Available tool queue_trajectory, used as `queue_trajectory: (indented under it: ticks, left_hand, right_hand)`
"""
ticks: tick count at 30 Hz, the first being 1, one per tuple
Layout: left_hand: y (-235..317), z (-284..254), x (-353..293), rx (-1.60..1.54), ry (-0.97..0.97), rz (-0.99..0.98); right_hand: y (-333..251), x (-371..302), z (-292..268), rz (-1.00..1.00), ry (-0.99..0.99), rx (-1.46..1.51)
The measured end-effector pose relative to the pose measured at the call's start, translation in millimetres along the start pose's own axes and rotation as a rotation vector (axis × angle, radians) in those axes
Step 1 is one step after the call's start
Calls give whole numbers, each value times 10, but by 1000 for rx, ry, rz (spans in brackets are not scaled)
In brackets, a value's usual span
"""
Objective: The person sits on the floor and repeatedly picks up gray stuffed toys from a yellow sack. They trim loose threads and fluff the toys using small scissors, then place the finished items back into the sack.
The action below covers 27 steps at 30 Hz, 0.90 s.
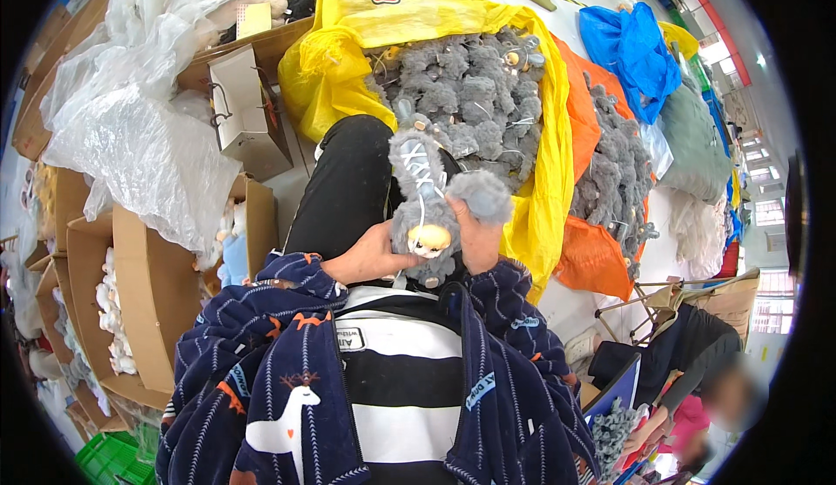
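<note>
A grey fluffy plush toy (423, 215) with a small cream-yellow face is held over my lap. White thread criss-crosses a long seam on its grey body. My left hand (370, 256) is closed around the toy's left side, its thumb beside the face and the other fingers partly hidden. On the other side my right hand (479, 239) grips the toy, thumb pointing up, its other fingers hidden behind the plush. A round grey fluffy part (482, 196) sticks out just beyond that thumb; whether it joins the toy cannot be made out.
Ahead, a yellow sack (544, 224) holds many similar grey plush pieces. An orange sack (585, 254) with more stands at the right. Cardboard boxes (144, 311) and clear plastic sheeting (131, 128) fill the left. Another person (697, 380) sits at lower right.
</note>
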<state>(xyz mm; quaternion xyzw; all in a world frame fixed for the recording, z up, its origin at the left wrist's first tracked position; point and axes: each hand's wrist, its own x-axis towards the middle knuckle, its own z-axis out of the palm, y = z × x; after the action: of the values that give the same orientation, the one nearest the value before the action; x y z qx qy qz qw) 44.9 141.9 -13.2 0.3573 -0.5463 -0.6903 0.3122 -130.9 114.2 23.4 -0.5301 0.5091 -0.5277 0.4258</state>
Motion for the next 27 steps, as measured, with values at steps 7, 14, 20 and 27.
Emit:
queue_trajectory:
  ticks: [7, 14, 20, 27]
  left_hand:
    - [-109, -16, 98, -233, 140, 59]
    - [-72, -6, 98, -69, 146, -21]
    - [-9, 0, 97, 30, 152, -71]
    - [79, 90, 68, 238, 239, 85]
  right_hand:
    - [-3, -100, -177, 579, -79, 62]
    - [-382, -234, 101, -320, -260, -372]
    - [-633, -185, 255, -400, -272, -699]
    - [-568, -129, 295, -252, -242, -1044]
